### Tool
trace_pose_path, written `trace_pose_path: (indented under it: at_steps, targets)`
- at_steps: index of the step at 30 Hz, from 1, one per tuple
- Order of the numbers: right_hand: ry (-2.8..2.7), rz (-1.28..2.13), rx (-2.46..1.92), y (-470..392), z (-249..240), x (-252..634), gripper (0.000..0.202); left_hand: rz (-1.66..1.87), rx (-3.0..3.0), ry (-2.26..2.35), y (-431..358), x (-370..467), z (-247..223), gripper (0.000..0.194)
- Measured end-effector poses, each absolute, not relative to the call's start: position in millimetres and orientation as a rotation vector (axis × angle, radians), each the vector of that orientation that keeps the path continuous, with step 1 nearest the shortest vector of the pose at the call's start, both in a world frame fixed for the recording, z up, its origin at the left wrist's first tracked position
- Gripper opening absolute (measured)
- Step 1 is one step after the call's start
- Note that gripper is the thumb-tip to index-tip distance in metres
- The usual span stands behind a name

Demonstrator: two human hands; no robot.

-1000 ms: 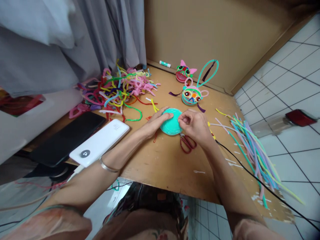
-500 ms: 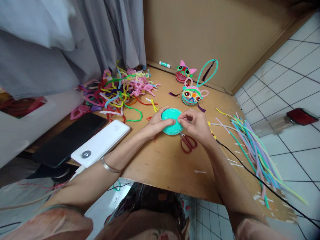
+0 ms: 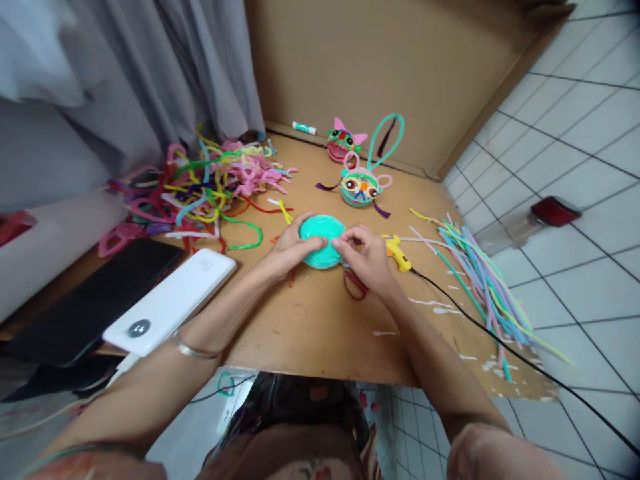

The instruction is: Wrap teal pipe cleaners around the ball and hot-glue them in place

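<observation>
A round turquoise disc (image 3: 315,257), which looks wound from pipe cleaner, is held above the table. My left hand (image 3: 293,250) is closed on its left side, thumb lying across the face and fingers behind. At the disc's right side my right hand (image 3: 369,259) pinches thumb and forefinger together against the surface; whatever lies between the fingertips is too small to make out. Partly hidden under that hand are scissors with red handles (image 3: 354,287). Just right of it lies a yellow glue gun (image 3: 399,255).
Tangled coloured pipe cleaners (image 3: 210,180) are heaped at left, straight pipe cleaners (image 3: 480,280) at right. Two animal-face ornaments, one pink-eared (image 3: 343,143) and one with loop ears (image 3: 359,189), stand behind, near a glue stick (image 3: 304,128). A white power bank (image 3: 170,300) and black slab (image 3: 95,300) lie left.
My view has turned to the right, so the scene sits further left and more of the glue gun shows. Both hands stay on the turquoise disc, the right still pinching at its side.
</observation>
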State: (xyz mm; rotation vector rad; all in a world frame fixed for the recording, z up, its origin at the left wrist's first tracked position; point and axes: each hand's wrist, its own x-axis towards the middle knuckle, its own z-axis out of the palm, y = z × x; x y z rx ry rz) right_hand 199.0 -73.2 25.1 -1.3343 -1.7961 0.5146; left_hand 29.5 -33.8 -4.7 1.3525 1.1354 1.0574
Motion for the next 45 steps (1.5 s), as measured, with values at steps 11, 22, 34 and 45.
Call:
trace_pose_path:
  at_steps: [11, 22, 34, 45]
  targets:
    - [-1.713, -0.182, -2.418, -49.4, 19.8, 273.5, 0.053, 1.039, 1.344, 1.109, -33.4, 28.1, -5.9, 0.079]
    - [-1.507, 0.025, -2.458, -44.4, 16.1, 289.4, 0.034, 0.985, 1.386, 1.1, -32.1, 24.0, -2.1, 0.081]
    - [-1.464, -0.153, -1.657, -64.1, 40.8, 253.4, 0.032, 0.972, 1.3, 0.952, -24.9, 20.1, -2.9, 0.088]
    - [-1.567, -0.219, -1.581, -60.3, 26.1, 255.1, 0.033, 0.99, 1.28, 0.921, -16.2, 21.5, -15.7, 0.092]
